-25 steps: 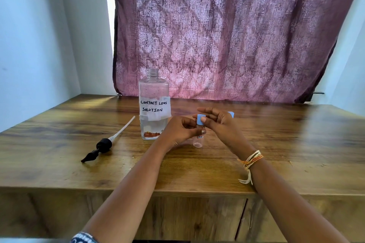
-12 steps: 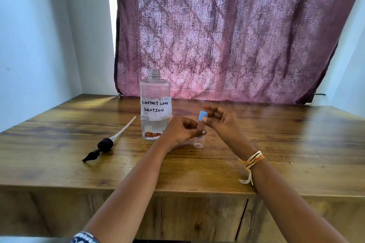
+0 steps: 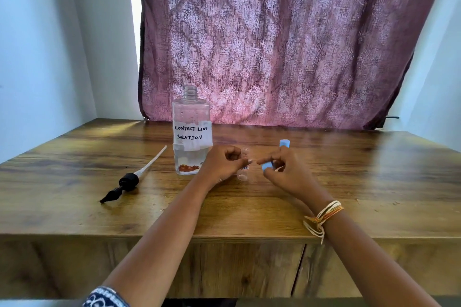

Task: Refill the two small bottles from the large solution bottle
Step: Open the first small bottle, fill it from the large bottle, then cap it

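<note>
The large clear bottle (image 3: 191,132), labelled "contact lens solution", stands uncapped on the wooden table (image 3: 74,177), with a little liquid at its bottom. My left hand (image 3: 222,164) grips a small clear bottle (image 3: 243,174) that stands open just right of the large one. My right hand (image 3: 284,169) pinches that bottle's light blue cap (image 3: 267,166) a short way to its right. Behind my right hand only the blue cap of a second small bottle (image 3: 284,143) shows; its body is hidden.
A black pump head with a long white dip tube (image 3: 129,180) lies on the table to the left of the large bottle. A purple patterned curtain (image 3: 274,40) hangs behind the table. The table's front edge runs below my wrists.
My right hand has lifted the blue cap off the small bottle and carried it to the right and down. The left hand kept hold of the bottle.
</note>
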